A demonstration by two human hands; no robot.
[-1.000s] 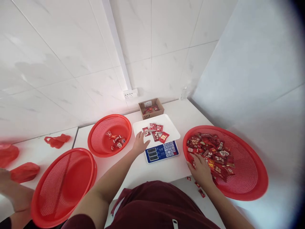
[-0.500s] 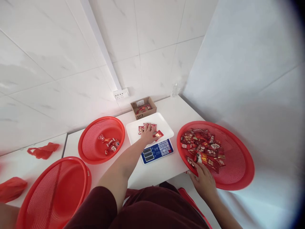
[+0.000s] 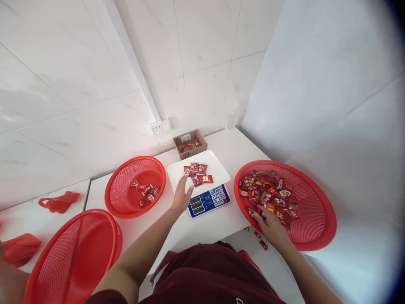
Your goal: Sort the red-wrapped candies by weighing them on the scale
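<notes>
My left hand [image 3: 182, 196] hovers at the front left edge of the white weighing tray [image 3: 218, 162], fingers apart and nothing in it. Several small red wrapped snack packets [image 3: 198, 172] lie loosely grouped on that tray, just beyond my fingertips. Below the tray shows the scale's blue keypad panel [image 3: 209, 200]. My right hand [image 3: 272, 228] reaches over the near rim of the right red basket [image 3: 319, 219]. Its thumb and fingers are apart, touching the heap of red snack packets [image 3: 272, 192]; the fingertips are partly lost among the wrappers.
A red basket [image 3: 110, 185] with several packets stands left of the scale, with another red basket [image 3: 104, 253] nearer. Behind the tray is a cardboard box [image 3: 196, 147]. A clear bottle [image 3: 231, 120] stands in the corner. Red bags [image 3: 60, 202] lie far left; packets [image 3: 263, 245] lie on the floor.
My left hand has lifted off the packets on the tray and drawn back toward me and left, leaving them there. My right hand stays at the basket, its fingers slightly shifted.
</notes>
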